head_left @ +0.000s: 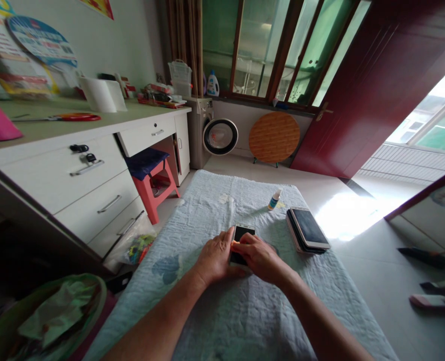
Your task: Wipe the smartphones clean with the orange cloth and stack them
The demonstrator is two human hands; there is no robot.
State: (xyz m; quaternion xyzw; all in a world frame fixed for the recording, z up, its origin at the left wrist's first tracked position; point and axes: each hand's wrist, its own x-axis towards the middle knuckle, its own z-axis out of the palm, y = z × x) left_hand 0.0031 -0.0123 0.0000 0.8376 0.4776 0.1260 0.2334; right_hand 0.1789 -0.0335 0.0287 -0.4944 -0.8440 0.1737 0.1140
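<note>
A white-framed smartphone (242, 234) lies screen up on a pale blue quilted cloth (222, 306) that covers the table. My left hand (216, 255) rests along the phone's left edge, fingers curled against it. My right hand (259, 256) lies over the phone's lower half, with its fingers pinched on a small orange thing (235, 243) pressed to the screen. To the right sits a stack of several other phones (307, 230). A small dropper bottle (274, 199) with a blue label stands beyond them.
A white desk with drawers (94, 165) runs along the left, a pink stool (154, 183) tucked under it. A bin lined with a green bag (52, 316) is at lower left. A washing machine (211, 133), round wooden tabletop (274, 136) and red door (376, 90) stand behind.
</note>
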